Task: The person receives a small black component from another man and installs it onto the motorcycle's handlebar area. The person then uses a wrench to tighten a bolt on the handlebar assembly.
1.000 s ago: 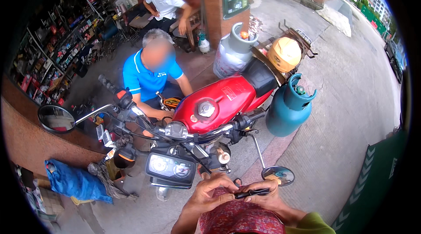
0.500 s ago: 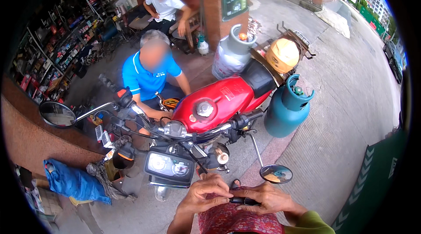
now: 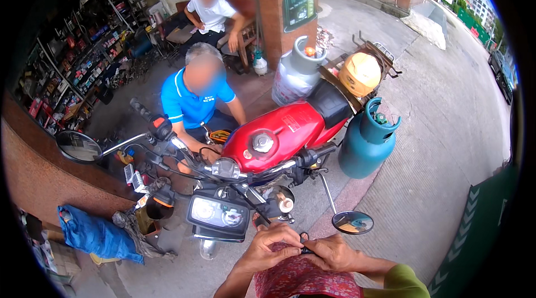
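Note:
In front of my red patterned clothing, both hands meet at a small dark object (image 3: pixel 306 250), mostly covered by fingers; its kind cannot be made out. My left hand (image 3: pixel 274 249) is closed, thumb and fingertips pinching at the object's left end. Wrapped over its right side is my right hand (image 3: pixel 333 251), also closed. Just ahead stands a red motorcycle (image 3: pixel 273 136), its instrument panel (image 3: pixel 218 212) left of my hands. The round right mirror (image 3: pixel 352 222) sits just beyond my right hand.
Across the motorcycle, a person in a blue shirt (image 3: pixel 190 102) reaches toward its side; another sits behind (image 3: pixel 211 13). A teal gas cylinder (image 3: pixel 365 147) and a grey one (image 3: pixel 296 74) flank the rear, where a yellow helmet (image 3: pixel 358 74) rests. A blue sack (image 3: pixel 97 234) lies left.
My hands have shifted slightly right and down in view, and less of the dark object shows between them. The scene has moved slightly with my head; the grip looks otherwise the same.

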Demonstrator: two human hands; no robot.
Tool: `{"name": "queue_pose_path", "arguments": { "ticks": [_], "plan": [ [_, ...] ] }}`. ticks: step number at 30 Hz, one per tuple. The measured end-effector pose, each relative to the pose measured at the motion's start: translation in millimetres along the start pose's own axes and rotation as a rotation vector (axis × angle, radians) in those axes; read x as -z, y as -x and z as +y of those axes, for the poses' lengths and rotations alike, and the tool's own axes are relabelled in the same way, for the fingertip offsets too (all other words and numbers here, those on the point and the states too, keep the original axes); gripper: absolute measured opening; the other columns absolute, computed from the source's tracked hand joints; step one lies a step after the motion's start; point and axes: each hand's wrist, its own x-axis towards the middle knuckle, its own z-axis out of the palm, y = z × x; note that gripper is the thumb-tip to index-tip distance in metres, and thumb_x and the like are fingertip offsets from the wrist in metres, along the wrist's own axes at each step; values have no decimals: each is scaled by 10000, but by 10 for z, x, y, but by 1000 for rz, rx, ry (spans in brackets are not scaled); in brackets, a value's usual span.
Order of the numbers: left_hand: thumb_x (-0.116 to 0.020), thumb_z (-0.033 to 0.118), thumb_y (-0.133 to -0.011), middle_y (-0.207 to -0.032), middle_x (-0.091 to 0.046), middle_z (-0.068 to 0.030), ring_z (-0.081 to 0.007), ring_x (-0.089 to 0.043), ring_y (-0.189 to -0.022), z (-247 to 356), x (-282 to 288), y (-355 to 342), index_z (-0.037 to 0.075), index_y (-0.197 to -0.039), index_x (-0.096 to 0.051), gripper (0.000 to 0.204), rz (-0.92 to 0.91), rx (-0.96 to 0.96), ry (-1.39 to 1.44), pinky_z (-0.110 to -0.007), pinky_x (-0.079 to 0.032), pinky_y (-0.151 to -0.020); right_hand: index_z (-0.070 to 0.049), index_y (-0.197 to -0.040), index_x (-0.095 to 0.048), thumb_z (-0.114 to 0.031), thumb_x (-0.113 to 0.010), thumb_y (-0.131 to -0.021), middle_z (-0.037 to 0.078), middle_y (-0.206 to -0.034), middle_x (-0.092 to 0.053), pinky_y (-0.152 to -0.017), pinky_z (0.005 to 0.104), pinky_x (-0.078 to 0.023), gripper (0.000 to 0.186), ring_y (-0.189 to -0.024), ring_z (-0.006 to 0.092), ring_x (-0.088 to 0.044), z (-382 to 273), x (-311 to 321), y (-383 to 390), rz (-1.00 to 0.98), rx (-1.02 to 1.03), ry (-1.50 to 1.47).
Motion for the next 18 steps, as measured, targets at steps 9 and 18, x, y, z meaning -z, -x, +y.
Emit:
{"name": "queue_pose_path", "arguments": {
  "ticks": [9,18],
  "plan": [
    [-731,20,-713,-805,-658,-65,-173,-617,-785,-60,83,-44,30,-813,-672,117,-176,128,-22,-289,-456,-738,68,-986,-559,-105,-618,-765,66,-573,-512,-413,293,-437,286,-470,163,-553,18,262,-84,-236,131,159],
    [-700,125,-769,-860,-659,-53,-192,-603,-828,-244,31,-250,49,-882,-664,141,-246,26,-146,-311,-425,-775,55,-963,-544,-165,-639,-781,146,-692,-598,-437,315,-465,301,-555,218,-621,-85,341,-48,-179,-142,185]
  ]
}}
